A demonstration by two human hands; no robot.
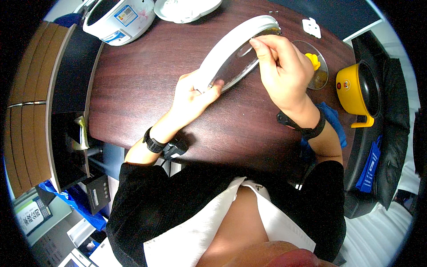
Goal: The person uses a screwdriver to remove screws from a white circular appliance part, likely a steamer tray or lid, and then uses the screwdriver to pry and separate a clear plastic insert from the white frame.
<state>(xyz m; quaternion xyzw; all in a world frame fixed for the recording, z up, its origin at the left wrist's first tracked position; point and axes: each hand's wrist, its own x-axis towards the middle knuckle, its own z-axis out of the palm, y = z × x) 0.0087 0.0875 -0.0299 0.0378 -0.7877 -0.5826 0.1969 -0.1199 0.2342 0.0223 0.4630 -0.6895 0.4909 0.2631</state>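
Note:
My left hand [192, 97] grips the near-left edge of a round glass pot lid [224, 46] with a wide white rim. The lid is tilted up above the table, its clear glass side toward my right. At its far right, my right hand [287, 66] is closed, thumb and forefinger pinched together against the glass side. What that pinch holds, if anything, is hidden. Behind my right hand lies a smaller glass lid [321, 78] with a yellow knob [314, 61]. Both wrists wear black bands.
A white pot [133, 20] and white tray [187, 11] stand at the back. A white plastic piece [311, 27] and tiny screws [273, 12] lie far right. A yellow pot [349, 91] rests on a black chair [391, 133]. Blue cloth [334, 122] sits by my right wrist.

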